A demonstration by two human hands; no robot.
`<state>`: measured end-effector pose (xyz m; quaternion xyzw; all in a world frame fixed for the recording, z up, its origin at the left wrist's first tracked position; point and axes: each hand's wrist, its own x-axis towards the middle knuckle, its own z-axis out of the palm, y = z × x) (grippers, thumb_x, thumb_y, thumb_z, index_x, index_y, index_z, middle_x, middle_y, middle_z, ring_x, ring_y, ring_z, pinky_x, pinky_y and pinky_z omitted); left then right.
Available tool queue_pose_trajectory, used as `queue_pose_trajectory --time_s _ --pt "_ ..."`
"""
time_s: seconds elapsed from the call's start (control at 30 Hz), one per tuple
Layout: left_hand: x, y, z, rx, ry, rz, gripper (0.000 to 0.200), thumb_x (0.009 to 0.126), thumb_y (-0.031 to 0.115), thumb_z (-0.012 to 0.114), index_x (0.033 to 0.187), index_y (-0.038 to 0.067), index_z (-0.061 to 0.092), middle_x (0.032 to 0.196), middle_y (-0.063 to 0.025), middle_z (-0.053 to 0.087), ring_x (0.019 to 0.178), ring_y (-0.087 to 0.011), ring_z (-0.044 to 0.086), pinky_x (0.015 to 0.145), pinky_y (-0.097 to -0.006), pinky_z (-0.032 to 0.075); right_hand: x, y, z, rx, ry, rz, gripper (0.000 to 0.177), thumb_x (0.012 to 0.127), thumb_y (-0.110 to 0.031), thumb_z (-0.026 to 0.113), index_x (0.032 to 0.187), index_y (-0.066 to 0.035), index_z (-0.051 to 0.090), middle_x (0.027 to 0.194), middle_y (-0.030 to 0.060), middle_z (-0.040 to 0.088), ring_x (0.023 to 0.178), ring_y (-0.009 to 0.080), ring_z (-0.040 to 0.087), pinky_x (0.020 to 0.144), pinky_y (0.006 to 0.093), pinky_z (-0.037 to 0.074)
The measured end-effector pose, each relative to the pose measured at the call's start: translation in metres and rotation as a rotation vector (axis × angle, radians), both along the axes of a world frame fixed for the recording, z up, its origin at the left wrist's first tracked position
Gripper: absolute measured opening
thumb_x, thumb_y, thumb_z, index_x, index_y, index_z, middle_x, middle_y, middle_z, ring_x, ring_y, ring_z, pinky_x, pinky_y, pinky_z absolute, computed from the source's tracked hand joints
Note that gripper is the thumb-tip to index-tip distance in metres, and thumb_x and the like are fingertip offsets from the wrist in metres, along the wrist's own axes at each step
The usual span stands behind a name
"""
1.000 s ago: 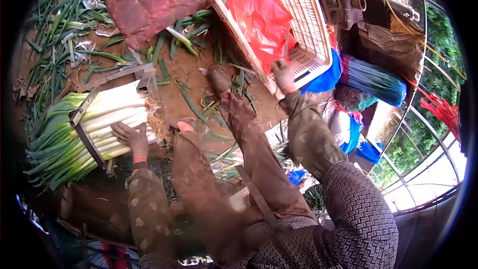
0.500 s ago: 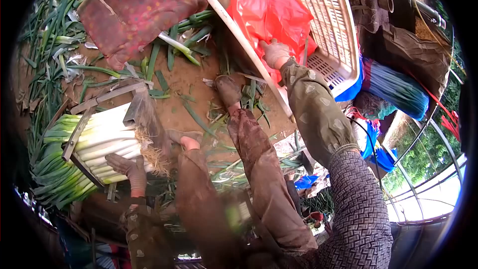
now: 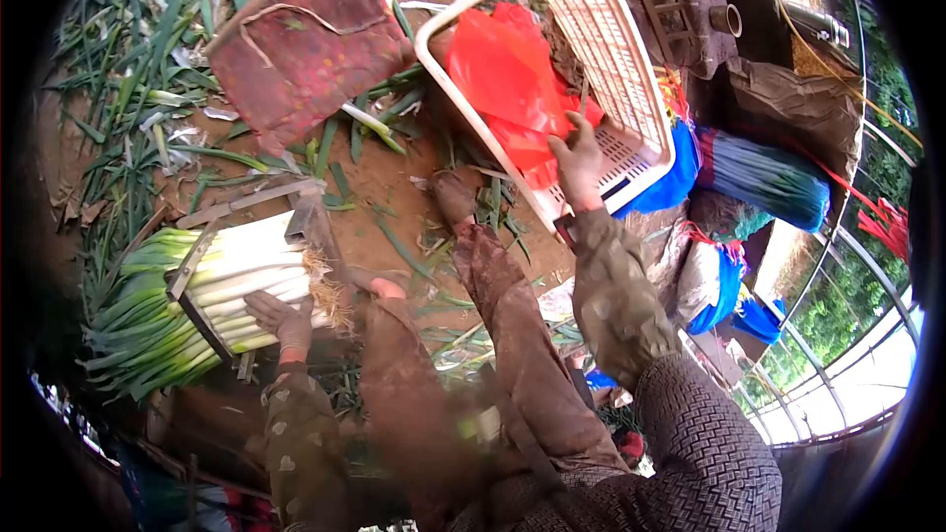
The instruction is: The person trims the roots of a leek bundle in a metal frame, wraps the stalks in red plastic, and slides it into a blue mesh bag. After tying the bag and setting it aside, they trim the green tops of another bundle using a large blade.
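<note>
A bundle of leeks (image 3: 236,281), white stems and roots toward me, lies in a metal-and-wood frame (image 3: 187,276). My left hand (image 3: 281,320), gloved, rests on the white stems near the root end, fingers outstretched. My right hand (image 3: 579,160), also gloved, is over the near side of a white plastic basket (image 3: 601,15). Its fingers close around the lower end of a thin greyish strip (image 3: 583,97); what exactly that is cannot be made out. Red plastic bags (image 3: 507,89) lie in the basket, left of this hand.
A dark red patterned cloth (image 3: 310,49) lies on the soil among loose leek leaves (image 3: 148,108). Wrapped leek bundles (image 3: 764,182) and blue plastic (image 3: 655,177) are right of the basket. Metal hoops (image 3: 818,286) edge the right side. My boot (image 3: 453,199) is between frame and basket.
My right hand has left the red bags and moved toward me, to the thin strip's lower end. My left hand stays on the leeks. The whole view has shifted slightly.
</note>
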<state>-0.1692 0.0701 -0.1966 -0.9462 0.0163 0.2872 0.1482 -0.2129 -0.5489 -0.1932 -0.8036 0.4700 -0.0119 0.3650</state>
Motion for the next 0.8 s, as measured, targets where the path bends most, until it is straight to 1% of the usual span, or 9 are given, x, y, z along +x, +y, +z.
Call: queue_pose_trajectory --time_s 0.13,0.2,0.27,0.3,0.33,0.4,0.5,0.7,0.8 --pt "0.027 -0.018 0.033 -0.044 0.280 0.103 0.126 0.082 0.067 0.062 0.149 -0.010 -0.012 0.155 -0.0356 -0.017 0.144 -0.0552 -0.012 0.116 -0.0607 0.011 -0.006 0.008 0.024 0.222 -0.302 -0.216 0.055 0.082 -0.007 0.071 0.132 0.002 0.051 0.080 0.0009 0.057 0.067 0.0113 0.056 0.061 0.0267 0.049" --pt "0.031 -0.012 0.033 -0.085 0.265 0.119 0.119 0.084 0.067 0.061 0.152 -0.008 -0.001 0.158 -0.0331 -0.008 0.147 -0.0494 -0.006 0.115 -0.0612 0.012 -0.008 0.011 0.050 0.667 -0.243 -0.563 0.051 0.084 -0.011 0.068 0.131 0.002 0.053 0.084 0.0020 0.059 0.065 0.0091 0.054 0.060 0.0245 0.048" --pt "0.050 -0.023 0.050 -0.165 0.323 0.262 0.114 0.084 0.067 0.060 0.153 -0.006 0.006 0.159 -0.0310 -0.002 0.149 -0.0451 -0.002 0.115 -0.0615 0.012 0.021 0.034 0.121 0.766 -0.334 -0.410 0.041 0.084 -0.010 0.067 0.122 0.003 0.058 0.087 0.0017 0.060 0.067 0.0101 0.055 0.061 0.0262 0.048" --pt "0.048 -0.015 0.040 -0.227 0.280 0.373 0.105 0.087 0.065 0.060 0.153 -0.003 0.016 0.161 -0.0257 0.005 0.150 -0.0332 0.007 0.116 -0.0562 0.017 0.007 0.037 0.124 0.604 -0.259 -0.018 0.021 0.092 -0.010 0.059 0.112 -0.004 0.061 0.096 0.0033 0.066 0.079 0.0149 0.060 0.068 0.0284 0.051" --pt "0.072 -0.045 0.072 -0.390 0.379 0.568 0.087 0.094 0.055 0.056 0.151 -0.003 0.024 0.158 -0.0201 0.023 0.146 -0.0295 0.022 0.115 -0.0470 0.026 -0.017 0.035 0.116 -0.073 -0.188 0.683 0.019 0.092 -0.009 0.057 0.109 -0.005 0.063 0.105 0.0047 0.066 0.094 0.0183 0.062 0.082 0.0339 0.051" --pt "0.069 -0.069 0.115 -0.688 0.337 0.666 0.082 0.095 0.051 0.056 0.150 -0.003 0.028 0.154 -0.0188 0.028 0.142 -0.0281 0.026 0.113 -0.0451 0.029 0.003 0.084 0.185 1.341 -0.447 -0.509 0.023 0.086 -0.004 0.059 0.107 -0.008 0.066 0.110 0.0118 0.065 0.103 0.0303 0.062 0.090 0.0393 0.050" --pt "0.035 -0.124 0.181 -1.005 0.356 0.786 0.074 0.096 0.045 0.056 0.147 -0.003 0.032 0.149 -0.0167 0.035 0.135 -0.0261 0.033 0.110 -0.0423 0.033 0.043 0.162 0.282 1.245 -0.306 0.022 0.023 0.089 -0.011 0.059 0.109 0.000 0.064 0.113 0.0093 0.066 0.102 0.0204 0.064 0.087 0.0346 0.053" --pt "-0.005 -0.170 0.282 -1.438 0.525 1.122 0.058 0.097 0.034 0.056 0.141 -0.002 0.042 0.137 -0.0126 0.048 0.122 -0.0220 0.047 0.104 -0.0367 0.040 0.028 0.224 0.365 1.398 -0.191 0.416 0.037 0.078 -0.008 0.055 0.111 0.007 0.065 0.106 0.0097 0.070 0.097 0.0194 0.067 0.086 0.0309 0.053" --pt "-0.008 -0.166 0.317 -1.536 0.434 1.215 0.051 0.098 0.028 0.056 0.138 -0.001 0.047 0.131 -0.0106 0.055 0.115 -0.0199 0.054 0.101 -0.0339 0.043 0.034 0.237 0.399 1.635 -0.187 0.207 0.038 0.077 -0.012 0.054 0.109 0.007 0.065 0.109 0.0130 0.070 0.097 0.0228 0.068 0.087 0.0329 0.053"
